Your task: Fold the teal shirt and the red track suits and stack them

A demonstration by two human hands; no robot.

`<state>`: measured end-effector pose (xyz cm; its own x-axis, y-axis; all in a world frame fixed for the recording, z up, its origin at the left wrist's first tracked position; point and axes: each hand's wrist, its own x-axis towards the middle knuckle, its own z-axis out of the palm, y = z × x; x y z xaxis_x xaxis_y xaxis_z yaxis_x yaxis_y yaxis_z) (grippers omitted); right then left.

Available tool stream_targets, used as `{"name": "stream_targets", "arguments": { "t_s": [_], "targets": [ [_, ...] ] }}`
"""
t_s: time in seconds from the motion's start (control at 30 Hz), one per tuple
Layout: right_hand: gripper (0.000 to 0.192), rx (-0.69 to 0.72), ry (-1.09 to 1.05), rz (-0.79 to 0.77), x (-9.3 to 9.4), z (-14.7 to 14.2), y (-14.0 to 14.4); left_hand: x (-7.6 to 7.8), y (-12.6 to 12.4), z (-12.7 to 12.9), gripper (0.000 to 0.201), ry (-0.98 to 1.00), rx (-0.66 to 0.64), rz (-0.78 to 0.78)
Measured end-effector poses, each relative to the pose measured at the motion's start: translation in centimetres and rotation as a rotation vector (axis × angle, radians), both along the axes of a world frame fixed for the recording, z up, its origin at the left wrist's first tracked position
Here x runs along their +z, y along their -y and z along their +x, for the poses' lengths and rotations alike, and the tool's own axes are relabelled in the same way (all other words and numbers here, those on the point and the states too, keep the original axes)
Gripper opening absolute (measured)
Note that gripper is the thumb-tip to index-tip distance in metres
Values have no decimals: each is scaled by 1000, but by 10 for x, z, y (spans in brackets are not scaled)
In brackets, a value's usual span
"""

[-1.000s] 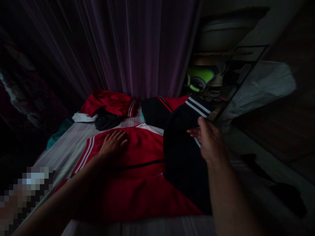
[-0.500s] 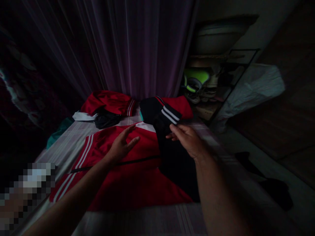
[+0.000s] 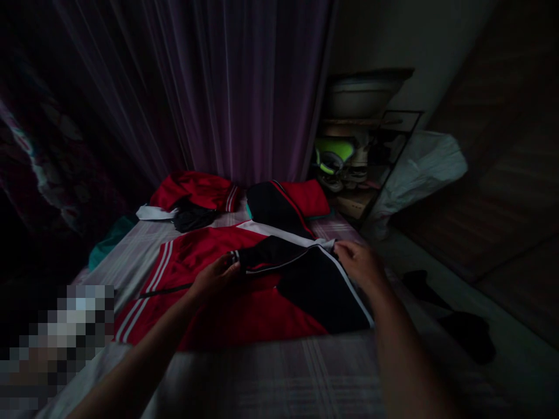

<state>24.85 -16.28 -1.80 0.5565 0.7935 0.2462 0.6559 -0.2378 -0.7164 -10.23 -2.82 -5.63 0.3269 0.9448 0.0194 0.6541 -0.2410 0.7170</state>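
Note:
A red, black and white track jacket lies spread on the bed. My left hand is closed on the striped cuff of its black sleeve, which reaches leftward across the red part. At the jacket's right side, my right hand pinches pale fabric where white piping meets the black panel. Just behind the jacket is a folded black and red garment. To its left sits a bunched red garment with white stripes, beside a dark cloth.
A purple curtain hangs behind the bed. Right of it stands a rack with shoes and a basin on top. A pale plastic bag leans beside the rack, and dark cloth lies on the floor.
The black sleeve with its striped cuff has passed from my right hand to my left and now lies leftward. My right hand has moved to the jacket's right edge. The view has shifted slightly.

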Motion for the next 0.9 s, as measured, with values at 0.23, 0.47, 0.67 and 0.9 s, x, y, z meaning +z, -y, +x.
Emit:
{"name": "stream_targets", "arguments": {
  "t_s": [0.23,0.47,0.67,0.9],
  "targets": [
    [44,-22,251,-267,-31,-14,49,35,-7,-3,48,414,173,19],
    [38,156,56,-168,-52,-8,72,58,28,-94,55,455,249,49],
    [23,300,-56,-67,-50,-14,89,21,65,-153,50,243,304,52],
    [30,230,69,-37,-65,-21,88,13,75,-148,37,-237,233,327]
  ]
}}
